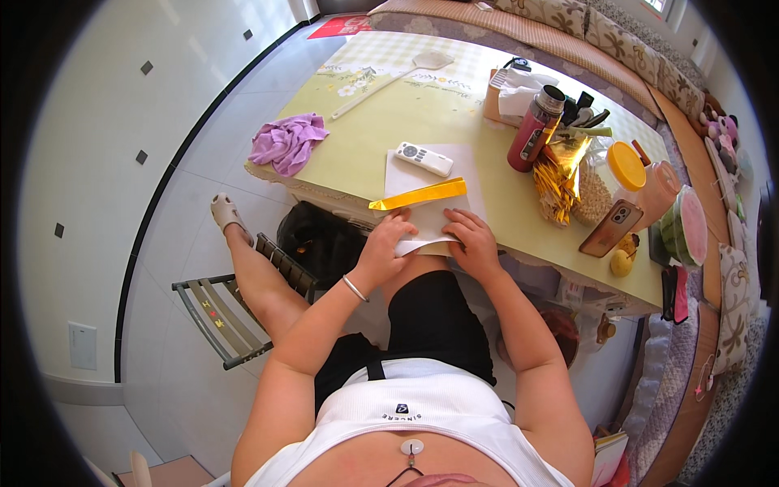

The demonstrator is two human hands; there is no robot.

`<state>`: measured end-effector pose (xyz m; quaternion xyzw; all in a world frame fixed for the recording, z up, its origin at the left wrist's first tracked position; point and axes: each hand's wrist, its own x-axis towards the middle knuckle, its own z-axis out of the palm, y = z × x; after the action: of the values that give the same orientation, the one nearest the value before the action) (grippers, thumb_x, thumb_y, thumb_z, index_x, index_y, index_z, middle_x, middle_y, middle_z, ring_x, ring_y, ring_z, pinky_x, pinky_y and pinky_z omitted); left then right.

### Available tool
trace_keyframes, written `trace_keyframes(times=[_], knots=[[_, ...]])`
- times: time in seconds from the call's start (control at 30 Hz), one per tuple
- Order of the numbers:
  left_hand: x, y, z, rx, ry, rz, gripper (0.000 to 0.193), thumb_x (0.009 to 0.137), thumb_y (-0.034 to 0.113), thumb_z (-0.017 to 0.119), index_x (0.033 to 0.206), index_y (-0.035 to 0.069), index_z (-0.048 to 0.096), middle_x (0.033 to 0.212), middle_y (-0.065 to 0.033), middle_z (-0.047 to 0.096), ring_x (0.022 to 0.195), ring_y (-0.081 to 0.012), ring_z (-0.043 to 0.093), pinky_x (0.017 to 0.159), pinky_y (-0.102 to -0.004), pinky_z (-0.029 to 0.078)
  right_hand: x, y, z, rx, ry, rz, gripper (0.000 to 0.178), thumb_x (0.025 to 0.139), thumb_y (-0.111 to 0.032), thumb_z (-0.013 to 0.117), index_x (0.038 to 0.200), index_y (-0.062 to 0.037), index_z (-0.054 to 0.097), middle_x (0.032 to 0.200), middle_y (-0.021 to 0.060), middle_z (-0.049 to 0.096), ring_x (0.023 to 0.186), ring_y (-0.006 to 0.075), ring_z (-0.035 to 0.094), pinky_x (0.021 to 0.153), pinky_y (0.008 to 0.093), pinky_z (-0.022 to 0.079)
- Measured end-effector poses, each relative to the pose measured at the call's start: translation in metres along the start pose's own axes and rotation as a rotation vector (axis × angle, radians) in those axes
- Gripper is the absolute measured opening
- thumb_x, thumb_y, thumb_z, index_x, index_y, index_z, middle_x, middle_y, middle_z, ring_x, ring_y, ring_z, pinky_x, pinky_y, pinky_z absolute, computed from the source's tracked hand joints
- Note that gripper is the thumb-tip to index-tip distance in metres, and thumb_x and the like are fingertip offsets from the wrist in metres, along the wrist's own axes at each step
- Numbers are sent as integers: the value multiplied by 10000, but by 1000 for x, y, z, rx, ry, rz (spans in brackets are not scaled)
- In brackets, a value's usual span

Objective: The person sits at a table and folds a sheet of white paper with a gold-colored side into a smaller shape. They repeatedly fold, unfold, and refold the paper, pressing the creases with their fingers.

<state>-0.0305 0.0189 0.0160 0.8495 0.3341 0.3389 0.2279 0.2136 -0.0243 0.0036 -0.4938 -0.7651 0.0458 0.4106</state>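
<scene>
white paper point(428, 221) laid at near edge of counter point(349, 150), gold strip point(422, 194) across it | left hand point(391, 238) and right hand point(471, 238) set on its near part — whether clamped cannot be told | judged light, limp, easily creased — best held gently by both sides

Around me I see pale grey floor tiles point(195, 219) bounded by a black strip point(121, 333), a glossy white surface point(89, 122) dotted with dark squares point(141, 157), a folding slatted stool point(213, 312), a green-yellow table point(349, 154) gleaming with light, and a long padded sofa point(560, 50) with patterned cushions point(625, 47) near a bright window point(659, 5)
</scene>
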Motion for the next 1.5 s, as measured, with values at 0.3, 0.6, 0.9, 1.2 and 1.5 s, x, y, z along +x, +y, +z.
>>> trace_keyframes(times=[0.3, 0.6, 0.9, 1.2, 1.5], knots=[[1, 1, 0, 3, 11, 20, 368, 788, 113, 794, 1119, 66, 639, 1369, -254, 612, 1342, -427, 526, 1142, -466, 420, -2, 1, 2, -19, 10, -9, 265, 737, -16, 670, 993, -80, 688, 1318, 111, 684, 1265, 332, 605, 1048, 443, 492], [1, 8, -2, -10, 38, 35, 355, 776, 94, 791, 1096, 58, 642, 1315, -242, 633, 1283, -415, 559, 1105, -462, 445, -6, -1, 6, -51, 44, -26, 262, 741, -10, 656, 992, -79, 687, 1326, 104, 683, 1265, 327, 608, 1050, 446, 491], [2, 8, -2, -5, 30, 22, 337, 782, 94, 781, 1089, 55, 646, 1278, -230, 645, 1277, -410, 563, 1089, -464, 453, -7, -3, 7, -73, 52, -34, 242, 762, -23, 647, 992, -89, 682, 1330, 98, 679, 1265, 328, 607, 1044, 451, 488], [1, 7, -2, -1, 22, 22, 341, 786, 101, 781, 1093, 58, 639, 1291, -232, 640, 1281, -411, 559, 1094, -463, 451, -6, -2, 7, -67, 54, -53, 234, 763, -24, 646, 987, -86, 676, 1309, 99, 682, 1256, 333, 607, 1040, 454, 488], [0, 4, -1, -12, 14, 13, 363, 780, 88, 786, 1110, 66, 636, 1329, -234, 627, 1313, -409, 543, 1116, -461, 437, -6, -2, 7, -63, 45, -44, 243, 753, -20, 650, 986, -82, 679, 1313, 99, 680, 1254, 331, 606, 1047, 455, 485]])
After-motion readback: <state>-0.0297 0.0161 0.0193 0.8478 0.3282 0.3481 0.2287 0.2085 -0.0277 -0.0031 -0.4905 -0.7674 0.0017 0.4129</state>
